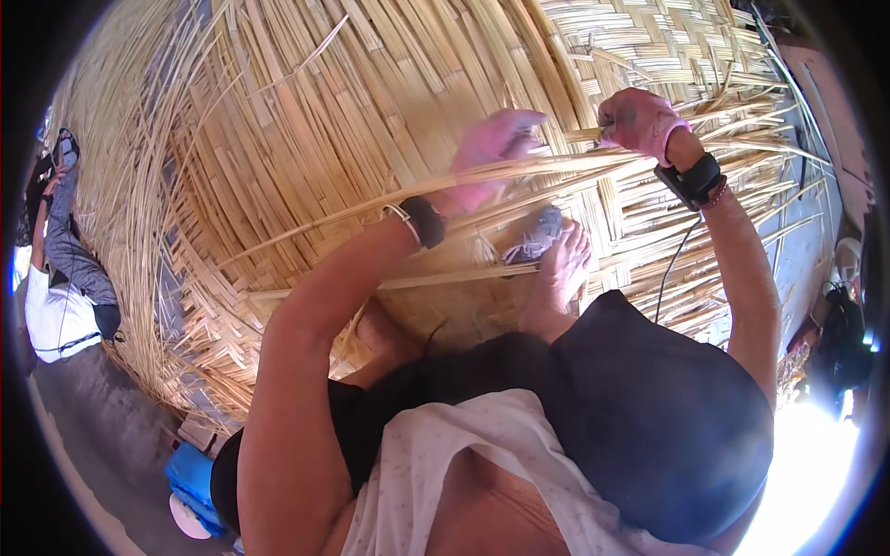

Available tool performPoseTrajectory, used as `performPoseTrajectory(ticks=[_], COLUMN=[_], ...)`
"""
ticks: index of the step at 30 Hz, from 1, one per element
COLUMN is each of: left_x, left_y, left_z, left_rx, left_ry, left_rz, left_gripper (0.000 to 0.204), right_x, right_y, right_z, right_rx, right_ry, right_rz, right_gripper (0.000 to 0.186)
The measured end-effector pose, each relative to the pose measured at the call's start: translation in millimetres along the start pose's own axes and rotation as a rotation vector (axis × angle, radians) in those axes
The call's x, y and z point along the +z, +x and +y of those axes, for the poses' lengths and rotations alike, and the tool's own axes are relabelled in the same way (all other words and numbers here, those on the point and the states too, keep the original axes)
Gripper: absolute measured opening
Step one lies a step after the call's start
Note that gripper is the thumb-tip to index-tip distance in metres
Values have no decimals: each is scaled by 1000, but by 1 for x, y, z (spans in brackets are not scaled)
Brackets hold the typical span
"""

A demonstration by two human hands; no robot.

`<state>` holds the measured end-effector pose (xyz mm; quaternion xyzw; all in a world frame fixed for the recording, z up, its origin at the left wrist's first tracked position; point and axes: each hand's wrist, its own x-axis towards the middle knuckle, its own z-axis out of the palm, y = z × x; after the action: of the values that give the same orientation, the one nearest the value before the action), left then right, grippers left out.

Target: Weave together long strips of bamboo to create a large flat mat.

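My left hand (487,162), in a pink glove, is smeared by motion over long pale bamboo strips (324,218), so its grip is unclear. To its right my right hand (640,125), also pink-gloved with grey patches, is closed on strips at the edge of a woven section (658,42). A wide mat of split bamboo (287,111) spreads under both hands, with loose ends fanning out. Below my left hand, a crumpled grey item (533,236) lies beside my bare foot (561,278); I cannot make out what it is.
At the far left another person (65,306) in a white top is beside the mat. A blue object (190,477) and a white round object (185,519) are at lower left on the grey floor (107,417). Dark items (834,334) stand at the right, near bright light.
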<state>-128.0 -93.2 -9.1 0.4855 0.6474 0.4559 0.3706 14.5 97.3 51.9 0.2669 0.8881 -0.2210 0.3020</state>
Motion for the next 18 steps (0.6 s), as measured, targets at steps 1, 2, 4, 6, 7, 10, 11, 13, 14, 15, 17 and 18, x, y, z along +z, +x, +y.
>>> performPoseTrajectory(ticks=[1, 2, 4, 6, 7, 10, 11, 13, 14, 15, 17, 18], left_x=[5, 11, 22, 33, 34, 40, 41, 40, 40, 40, 41, 41], left_y=[6, 12, 27, 40, 43, 42, 39, 32, 29, 27, 25, 26], left_z=[4, 8, 12, 12, 10, 5, 2, -2, -4, -4, -4, -3], left_rx=[233, 234, 352, 282, 268, 167, 154, 362, 366, 349, 378, 380], left_ry=[148, 203, 228, 543, 592, 249, 255, 23, -60, -57, 133, 140], left_rz=[-14, -29, -20, -384, -392, -378, -400, -155, -133, -137, -93, -98], left_gripper=[33, 36, 36, 31, 31, 19, 19, 13, 9, 9, 10, 10], right_x=[-8, -11, -18, -22, -25, -29, -25, -10, 0, 8, 15, 17], right_y=[-2, -6, -11, -12, -9, 2, 10, 27, 36, 46, 55, 57], right_z=[-3, -6, -8, -3, 1, 17, 18, 13, 7, 0, -2, -4], right_rx=[41, -6, -96, -315, -255, -7, 15, 4, -97, -96, 14, 29], right_ry=[-52, -34, 75, 177, 145, 820, 975, 873, 674, 428, 410, 563], right_rz=[-35, -29, -36, 0, 21, 14, 55, 82, 233, 329, 328, 293], right_gripper=[15, 14, 17, 19, 19, 22, 23, 28, 32, 37, 42, 41])
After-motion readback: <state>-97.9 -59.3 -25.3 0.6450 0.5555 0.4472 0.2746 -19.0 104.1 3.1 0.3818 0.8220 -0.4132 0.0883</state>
